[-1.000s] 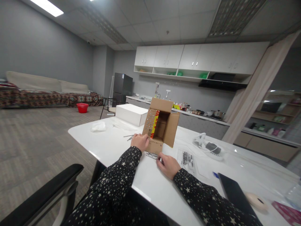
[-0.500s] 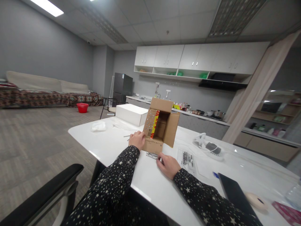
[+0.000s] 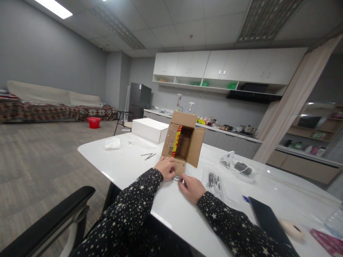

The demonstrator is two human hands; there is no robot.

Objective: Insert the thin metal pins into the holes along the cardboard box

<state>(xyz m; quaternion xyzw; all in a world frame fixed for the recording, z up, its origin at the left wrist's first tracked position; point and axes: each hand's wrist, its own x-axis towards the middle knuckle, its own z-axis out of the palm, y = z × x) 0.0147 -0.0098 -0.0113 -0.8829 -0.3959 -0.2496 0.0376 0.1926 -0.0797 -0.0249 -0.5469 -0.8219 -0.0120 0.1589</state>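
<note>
Between my hands lies a small bundle of thin metal rods (image 3: 176, 177) on the white table, in front of an open cardboard box (image 3: 197, 148). My left hand (image 3: 165, 168) is closed with curled fingers at the bundle's left end, over the box's front flap. At the right end, my right hand (image 3: 192, 188) has its thumb and fingers pinched together on the rods. The fingers hide part of the bundle. To the left, a few loose metal rods (image 3: 148, 156) lie apart. A clear plastic tray (image 3: 214, 182) with several small dark metal pieces sits right of my right hand.
A white box (image 3: 150, 129) stands behind on the left, near a crumpled white plastic bag (image 3: 112, 144). On the right are a white corded device (image 3: 242, 169), a dark phone-like slab (image 3: 268, 217) and a beige rounded object (image 3: 292, 228). A chair armrest (image 3: 53, 217) is at lower left.
My left hand has moved right and nearer to me, from the loose rods at the box's left side to the bundle's left end. My right hand has stayed in place.
</note>
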